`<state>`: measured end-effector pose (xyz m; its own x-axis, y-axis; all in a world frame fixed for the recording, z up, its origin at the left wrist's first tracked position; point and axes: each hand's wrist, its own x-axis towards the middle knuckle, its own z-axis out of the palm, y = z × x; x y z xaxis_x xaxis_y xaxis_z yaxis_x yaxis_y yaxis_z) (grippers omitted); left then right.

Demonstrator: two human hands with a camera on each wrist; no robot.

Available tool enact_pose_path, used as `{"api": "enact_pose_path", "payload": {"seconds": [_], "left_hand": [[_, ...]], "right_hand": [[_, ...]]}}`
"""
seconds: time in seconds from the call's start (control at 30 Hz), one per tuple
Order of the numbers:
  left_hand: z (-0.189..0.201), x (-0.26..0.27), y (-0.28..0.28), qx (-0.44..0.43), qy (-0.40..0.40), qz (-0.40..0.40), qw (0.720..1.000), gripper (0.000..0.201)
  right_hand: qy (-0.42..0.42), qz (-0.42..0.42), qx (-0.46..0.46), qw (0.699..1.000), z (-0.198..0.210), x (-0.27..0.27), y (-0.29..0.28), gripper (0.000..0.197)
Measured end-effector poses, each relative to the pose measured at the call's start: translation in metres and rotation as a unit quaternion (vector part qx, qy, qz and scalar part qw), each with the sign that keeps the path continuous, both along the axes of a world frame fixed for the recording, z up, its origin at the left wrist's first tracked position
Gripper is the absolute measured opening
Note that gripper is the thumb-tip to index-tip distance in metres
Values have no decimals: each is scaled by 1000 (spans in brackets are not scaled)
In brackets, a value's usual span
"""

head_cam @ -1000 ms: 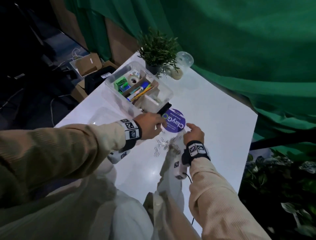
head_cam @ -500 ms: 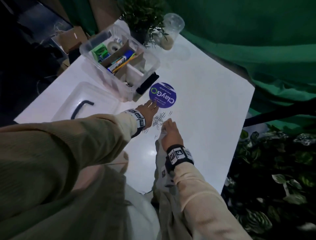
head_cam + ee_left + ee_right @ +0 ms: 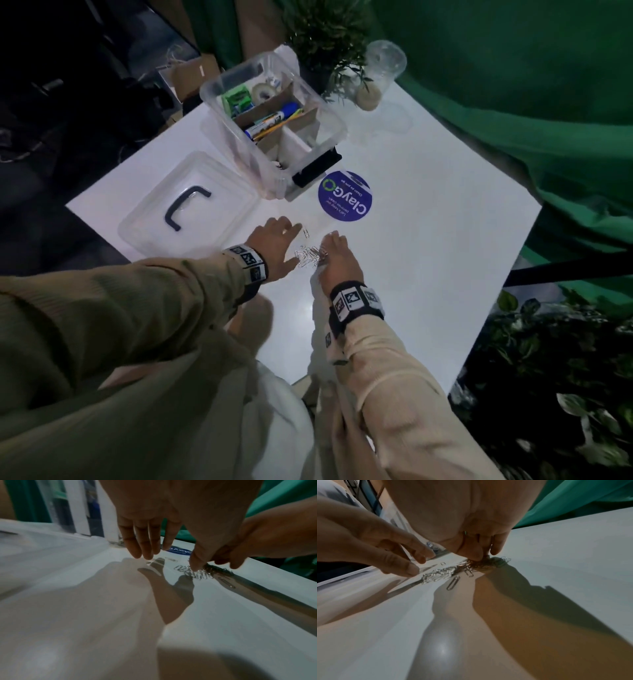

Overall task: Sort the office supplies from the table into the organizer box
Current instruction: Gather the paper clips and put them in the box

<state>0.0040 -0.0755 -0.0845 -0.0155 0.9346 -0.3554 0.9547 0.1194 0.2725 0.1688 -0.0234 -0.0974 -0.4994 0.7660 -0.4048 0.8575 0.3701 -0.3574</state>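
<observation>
A pile of silver paper clips [image 3: 310, 255] lies on the white table [image 3: 428, 260], between my two hands. My left hand [image 3: 289, 245] is spread flat just left of the pile, fingers [image 3: 145, 545] straight and close over the table, its thumb at the clips [image 3: 193, 572]. My right hand [image 3: 329, 248] is on the pile's right side, its fingers [image 3: 477, 553] curled down and pinching into the clips [image 3: 440, 574]. One clip [image 3: 453, 583] lies loose in front of the pile. The clear organizer box [image 3: 329, 113] stands open at the back, holding markers, tape and green items between cardboard dividers.
The box's clear lid [image 3: 154, 219] with a black handle lies left of the hands. A round blue sticker [image 3: 344, 196] is on the table behind the clips. A potted plant [image 3: 325, 37] and a plastic cup [image 3: 376, 78] stand at the far edge.
My left hand came back from the box's black latch to the clips. Both hands have closed in on the pile, drawing the scattered clips together.
</observation>
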Motion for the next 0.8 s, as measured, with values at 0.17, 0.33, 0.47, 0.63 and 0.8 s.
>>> {"api": "enact_pose_path", "payload": {"seconds": [0.17,0.33,0.47,0.63,0.8], "left_hand": [[1,2,16,-12,-5,7,1000,67],[0,17,18,-20,72,-52,996,59],[-8,23,3,10,62,-110,992,54],[-7,22,-3,34,-11,-75,996,67],[-7,40,7,-21,-7,-47,999,89]], "right_hand": [[81,-106,44,990,3,28,-4,62],[35,-79,-12,996,16,35,-13,67],[36,-54,-26,998,17,33,-24,66],[46,-118,48,991,13,34,-20,54],[-8,-104,31,994,8,31,-11,48]]}}
